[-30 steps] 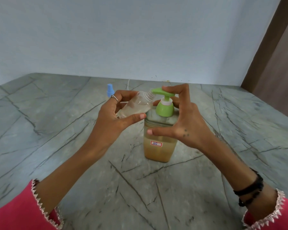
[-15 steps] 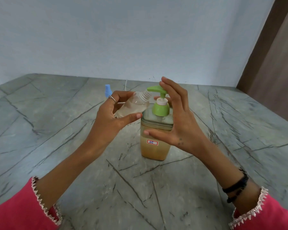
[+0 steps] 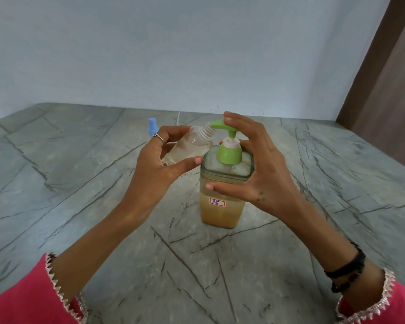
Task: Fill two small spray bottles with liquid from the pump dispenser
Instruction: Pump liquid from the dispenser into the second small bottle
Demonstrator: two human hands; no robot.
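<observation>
On the grey veined stone countertop (image 3: 80,183) stands a square clear pump dispenser (image 3: 222,202), its lower part filled with cloudy amber liquid and marked with a small white label reading 35. Its green pump head (image 3: 222,126) is raised, with the spout pointing to the left. The person's right hand (image 3: 255,169) sits around the dispenser's upper part: the fingers are spread and nearly straight, their tips resting on top of the pump head, while the thumb reaches across the front wall of the container just above the label. The left hand (image 3: 159,169) grips a small clear spray bottle (image 3: 189,146) with its cap off, fingers and thumb curled round its body. This bottle is tilted, its threaded neck raised to the spout's tip, and it seems to hold some pale liquid, though the glare makes the level hard to judge. Behind the left hand, a blue spray cap (image 3: 152,126) shows on the counter, most of what it belongs to hidden. Pink sleeves with trimmed cuffs (image 3: 21,302) cover both forearms.
</observation>
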